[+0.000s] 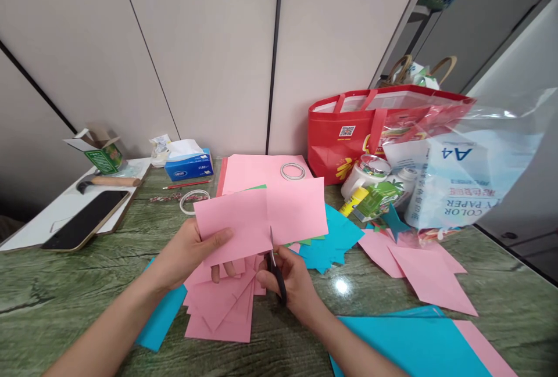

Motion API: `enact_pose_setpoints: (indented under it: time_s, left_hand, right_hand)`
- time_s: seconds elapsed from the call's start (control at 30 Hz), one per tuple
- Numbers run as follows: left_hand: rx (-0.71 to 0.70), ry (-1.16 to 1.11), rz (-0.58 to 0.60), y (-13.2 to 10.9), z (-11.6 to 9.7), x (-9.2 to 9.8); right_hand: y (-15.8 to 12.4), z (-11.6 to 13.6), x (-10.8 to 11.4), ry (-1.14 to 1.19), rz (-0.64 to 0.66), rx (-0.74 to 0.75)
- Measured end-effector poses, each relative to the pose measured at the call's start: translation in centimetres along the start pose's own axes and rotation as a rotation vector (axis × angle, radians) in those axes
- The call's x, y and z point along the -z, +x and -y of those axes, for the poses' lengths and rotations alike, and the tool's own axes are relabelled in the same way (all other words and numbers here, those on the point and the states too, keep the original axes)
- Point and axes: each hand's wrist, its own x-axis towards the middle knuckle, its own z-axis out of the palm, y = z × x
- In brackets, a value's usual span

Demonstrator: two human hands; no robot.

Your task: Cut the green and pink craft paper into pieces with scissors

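Observation:
My left hand [192, 252] grips the left part of a pink sheet of paper [244, 217], thumb on top and fingers beneath. In my right hand [292, 278] is a pair of black-handled scissors [277, 275], with a blade at the sheet's lower edge near its middle crease. Some of the blades is hidden by the paper. Below the sheet lies a loose pile of pink paper pieces [222, 313]. Blue paper pieces [344, 234] and a bit of green paper show behind the sheet's right end.
A red bag [331, 139], a white mug [360, 179], a yellow glue stick [354, 201] and a clear plastic paper packet [453, 179] stand at the right. A tissue box [188, 165], phone [87, 220] and hammer [115, 181] lie left. Blue sheets [401, 345] lie front right.

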Motion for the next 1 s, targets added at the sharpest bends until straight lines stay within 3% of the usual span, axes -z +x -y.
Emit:
enact_pose_setpoints:
  time_s: [1.0]
  left_hand:
    - [0.03,-0.014,-0.016,-0.23,-0.48,-0.25]
  right_hand:
    - [-0.04,-0.29,0.03,-0.058,-0.078,-0.087]
